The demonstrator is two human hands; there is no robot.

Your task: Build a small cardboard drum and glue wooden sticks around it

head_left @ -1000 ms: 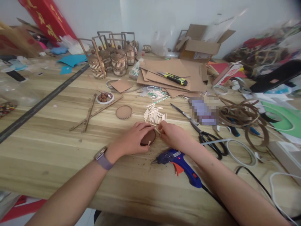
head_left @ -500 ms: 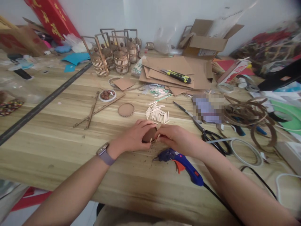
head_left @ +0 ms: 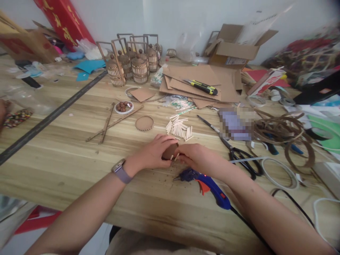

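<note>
My left hand [head_left: 151, 153] is closed around a round brown cardboard piece [head_left: 170, 152], thumb at the near side and fingers over the far side. A short pale stick [head_left: 171, 157] stands at the near rim of this piece. My right hand [head_left: 195, 154] pinches another short stick [head_left: 177, 156] at the right part of the rim. Just beyond the hands lies a loose pile of short sticks [head_left: 178, 127]. A blue glue gun [head_left: 212, 186] with an orange trigger rests below my right forearm, its nozzle towards the left.
A cardboard disc with a raised rim [head_left: 144, 123] and a bowl of brown beads [head_left: 124, 107] lie ahead. Black scissors [head_left: 233, 152] and brown strip coils [head_left: 281, 124] are right. Several small handled baskets [head_left: 139, 71] stand behind, beside cardboard sheets with utility knives [head_left: 203, 87].
The view has shifted slightly, so the table things sit a little further right. The stick in my right fingers shows more clearly. Both hands stay at the cardboard piece.
</note>
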